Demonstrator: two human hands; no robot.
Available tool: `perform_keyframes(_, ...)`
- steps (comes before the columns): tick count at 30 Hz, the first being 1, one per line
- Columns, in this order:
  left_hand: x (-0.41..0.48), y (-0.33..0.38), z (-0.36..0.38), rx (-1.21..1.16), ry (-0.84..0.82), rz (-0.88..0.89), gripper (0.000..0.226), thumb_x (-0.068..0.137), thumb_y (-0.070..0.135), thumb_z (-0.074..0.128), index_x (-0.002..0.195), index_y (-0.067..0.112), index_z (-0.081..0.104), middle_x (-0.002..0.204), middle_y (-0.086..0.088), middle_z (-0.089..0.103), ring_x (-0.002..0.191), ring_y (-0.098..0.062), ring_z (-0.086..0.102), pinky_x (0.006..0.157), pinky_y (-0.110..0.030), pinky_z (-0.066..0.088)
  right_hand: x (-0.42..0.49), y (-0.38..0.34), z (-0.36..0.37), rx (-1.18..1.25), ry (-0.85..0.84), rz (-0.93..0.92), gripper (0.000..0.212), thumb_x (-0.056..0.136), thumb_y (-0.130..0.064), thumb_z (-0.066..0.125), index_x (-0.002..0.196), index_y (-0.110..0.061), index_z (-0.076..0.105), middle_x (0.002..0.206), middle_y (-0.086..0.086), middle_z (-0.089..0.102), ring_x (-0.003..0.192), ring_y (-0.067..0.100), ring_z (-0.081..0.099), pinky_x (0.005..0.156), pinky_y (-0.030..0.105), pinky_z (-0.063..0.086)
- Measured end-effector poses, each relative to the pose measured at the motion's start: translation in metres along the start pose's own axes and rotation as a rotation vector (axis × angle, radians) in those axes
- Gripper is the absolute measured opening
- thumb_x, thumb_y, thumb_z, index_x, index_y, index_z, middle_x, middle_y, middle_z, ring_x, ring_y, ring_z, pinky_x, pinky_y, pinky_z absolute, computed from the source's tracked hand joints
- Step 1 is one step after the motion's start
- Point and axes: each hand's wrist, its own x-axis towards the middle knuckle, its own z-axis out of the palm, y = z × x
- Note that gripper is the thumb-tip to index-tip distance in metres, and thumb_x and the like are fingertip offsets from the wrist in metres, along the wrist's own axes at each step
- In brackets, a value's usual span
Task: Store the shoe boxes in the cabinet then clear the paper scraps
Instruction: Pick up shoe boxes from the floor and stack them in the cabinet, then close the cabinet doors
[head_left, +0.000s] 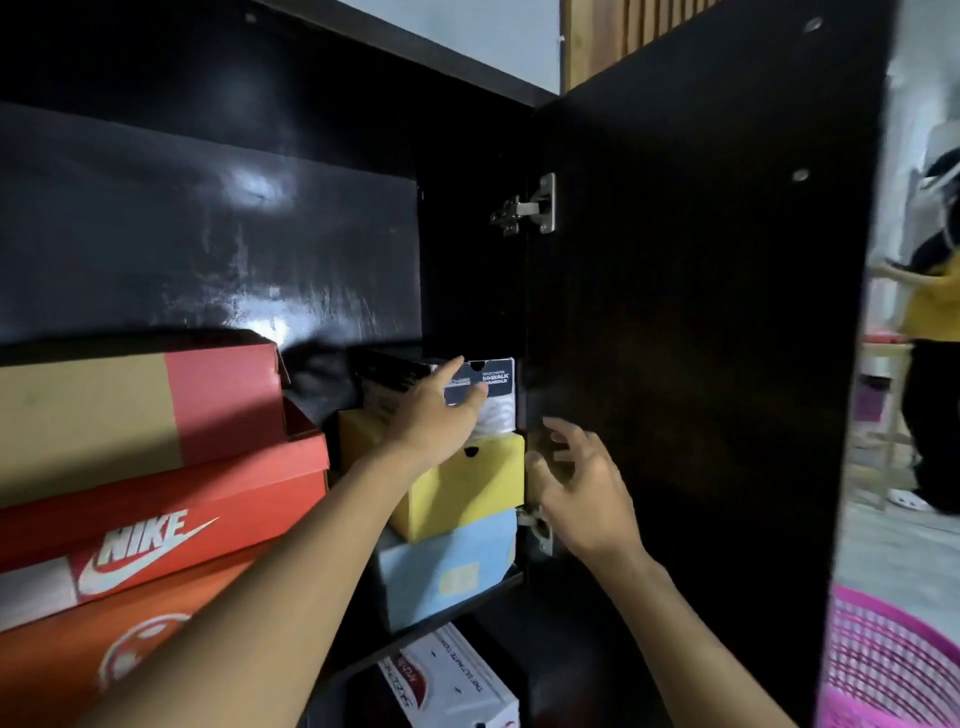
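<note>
Inside the dark cabinet (208, 234), a black and white shoe box (496, 387) tops a stack above a yellow box (467, 488) and a light blue box (441, 571). My left hand (436, 410) lies flat against the front of the top box, fingers spread over its end. My right hand (576, 493) hovers open just right of the yellow box, in front of the door's inner edge, touching nothing. To the left stands a stack of red and orange Nike boxes (156, 519). A white box (452, 680) lies on the shelf below.
The cabinet door (701, 338) stands open at the right, hinges (530, 208) showing. A pink plastic basket (893, 670) sits at the lower right. Beyond the door a person in a yellow top (930, 312) stands on the floor.
</note>
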Motion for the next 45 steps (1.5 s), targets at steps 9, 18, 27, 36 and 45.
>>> perform_keyframes(9,-0.118,0.09,0.001,-0.037,-0.048,0.182,0.043,0.093,0.047,0.054,0.135,0.036,0.053,0.102,0.023,0.062,0.107,-0.005,0.058,0.092,-0.026,0.042,-0.074,-0.032,-0.121,-0.174,0.687,-0.145,0.041,0.083,-0.031,0.068,0.121,-0.021,0.057,0.124,0.006,0.051,0.115,0.021,0.048,0.096,0.042,0.04)
perform_keyframes(18,-0.167,0.127,0.0,-0.081,-0.096,0.266,0.044,0.094,0.046,0.054,0.137,0.036,0.051,0.112,0.021,0.063,0.1,0.001,0.063,0.078,-0.012,0.041,-0.073,-0.003,-0.156,0.187,0.374,0.18,0.058,0.096,-0.03,0.06,0.148,-0.024,0.036,0.144,0.0,0.045,0.128,0.012,0.046,0.1,0.025,0.036)
perform_keyframes(27,-0.187,0.119,-0.003,-0.033,-0.005,0.322,0.061,0.095,0.043,0.055,0.149,0.042,0.028,0.15,0.01,0.041,0.131,-0.011,0.047,0.096,-0.025,0.037,-0.106,-0.035,-0.115,0.314,0.018,-0.293,0.045,0.098,-0.017,0.058,0.142,-0.022,0.05,0.131,-0.01,0.055,0.12,0.0,0.054,0.091,0.014,0.05)
perform_keyframes(36,-0.165,0.066,-0.049,0.027,0.295,0.323,0.064,0.092,0.013,0.064,0.147,0.031,0.038,0.098,0.01,0.063,0.076,-0.014,0.059,0.071,-0.003,0.042,-0.109,-0.072,-0.013,0.363,-0.056,-0.31,0.051,0.095,-0.032,0.063,0.143,-0.038,0.047,0.146,-0.023,0.042,0.131,-0.012,0.039,0.103,0.021,0.044)
perform_keyframes(45,-0.121,0.003,-0.083,0.212,0.346,0.304,0.065,0.097,0.011,0.054,0.152,0.026,0.023,0.14,-0.011,0.055,0.11,-0.013,0.06,0.09,0.002,0.031,-0.08,-0.099,0.055,0.152,-0.15,-0.315,0.062,0.093,-0.056,0.054,0.149,-0.045,0.032,0.163,-0.016,0.015,0.15,0.003,0.009,0.099,0.045,0.05)
